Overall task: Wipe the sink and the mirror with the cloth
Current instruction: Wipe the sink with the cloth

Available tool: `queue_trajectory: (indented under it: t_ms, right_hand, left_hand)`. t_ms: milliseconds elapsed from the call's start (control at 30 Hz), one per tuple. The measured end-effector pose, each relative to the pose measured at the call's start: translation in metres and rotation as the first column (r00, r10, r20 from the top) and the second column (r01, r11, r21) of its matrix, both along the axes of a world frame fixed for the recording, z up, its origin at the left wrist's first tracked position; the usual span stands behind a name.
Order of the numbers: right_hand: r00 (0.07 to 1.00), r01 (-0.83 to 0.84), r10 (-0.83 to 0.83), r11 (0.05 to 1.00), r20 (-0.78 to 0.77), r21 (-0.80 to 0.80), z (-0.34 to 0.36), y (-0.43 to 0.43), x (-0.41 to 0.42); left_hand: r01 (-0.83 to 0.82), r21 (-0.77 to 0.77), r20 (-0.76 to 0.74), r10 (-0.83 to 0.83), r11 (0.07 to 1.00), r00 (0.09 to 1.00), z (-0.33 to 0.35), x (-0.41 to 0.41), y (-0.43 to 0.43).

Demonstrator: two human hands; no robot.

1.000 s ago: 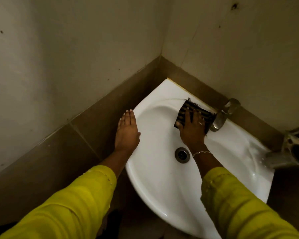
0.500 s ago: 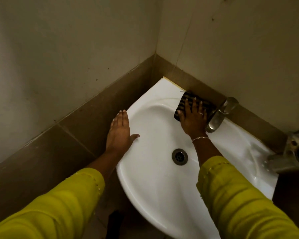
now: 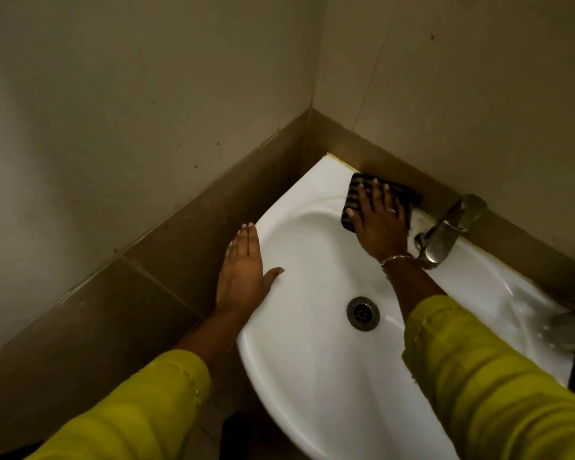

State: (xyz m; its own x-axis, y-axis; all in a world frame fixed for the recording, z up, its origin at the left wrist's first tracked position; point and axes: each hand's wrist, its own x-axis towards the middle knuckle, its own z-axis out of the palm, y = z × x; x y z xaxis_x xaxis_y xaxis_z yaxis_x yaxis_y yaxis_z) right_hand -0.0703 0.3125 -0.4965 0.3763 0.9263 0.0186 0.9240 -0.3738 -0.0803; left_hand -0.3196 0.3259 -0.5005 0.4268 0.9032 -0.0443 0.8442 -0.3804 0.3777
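Dim sink (image 3: 312, 360): right hand (image 3: 380, 224) covers much of cloth (image 3: 355, 189).

dark striped cloth (image 3: 359, 197) on white sink (image 3: 312, 360) rim

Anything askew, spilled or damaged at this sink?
Nothing serious. The right hand presses the dark striped cloth flat on the white ceramic sink's back rim, left hand on its side edge. Small dark specks dot the beige wall.

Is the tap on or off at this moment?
Off, it seems: no water stream falls from the tap into the sink, and none runs at the drain.
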Motion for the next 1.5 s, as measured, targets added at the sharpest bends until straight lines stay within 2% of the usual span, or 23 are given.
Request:
queue_trajectory:
  t_ms: [233, 467, 633, 800, 967, 1067, 1233, 1500]
  right_hand:
    - [0.989, -0.149, 0.15, 0.986, 0.004, 0.068, -0.002, 0.059, -0.014]
    - [0.976, -0.206, 0.21, 0.977, -0.064, 0.06, 0.007, 0.092, -0.038]
    - [0.929, -0.343, 0.352, 0.935, -0.112, 0.095, 0.0, 0.084, -0.082]
    - [0.89, -0.409, 0.442, 0.883, -0.114, 0.231, -0.019, 0.05, -0.116]
    - [0.867, -0.487, 0.498, 0.854, -0.015, 0.181, -0.013, 0.053, -0.093]
    - [0.908, -0.415, 0.419, 0.905, -0.017, 0.097, -0.004, 0.066, -0.068]
    - [0.972, -0.231, 0.233, 0.971, -0.018, 0.06, 0.0, 0.061, -0.036]
    - [0.999, 0.054, -0.054, 0.999, -0.002, 0.001, -0.005, -0.004, -0.003]
  left_hand:
    - [-0.009, -0.003, -0.016, 0.009, 1.0, 1.0, -0.001, 0.002, 0.001]
    - [-0.014, 0.023, -0.001, 0.014, 1.0, 1.0, -0.003, 0.002, 0.0]
    - [-0.026, 0.013, 0.011, 0.026, 1.0, 1.0, -0.004, 0.003, 0.0]
    - [-0.071, -0.029, 0.083, 0.073, 0.997, 0.994, 0.005, 0.004, -0.004]
    - [-0.074, -0.054, 0.053, 0.077, 0.996, 0.996, 0.008, 0.005, -0.005]
    - [-0.081, -0.048, 0.038, 0.083, 0.996, 0.996, 0.008, 0.005, -0.004]
    - [-0.073, -0.043, 0.048, 0.075, 0.996, 0.996, 0.009, 0.004, -0.006]
    - [-0.063, -0.049, 0.052, 0.065, 0.997, 0.996, 0.007, 0.002, -0.006]
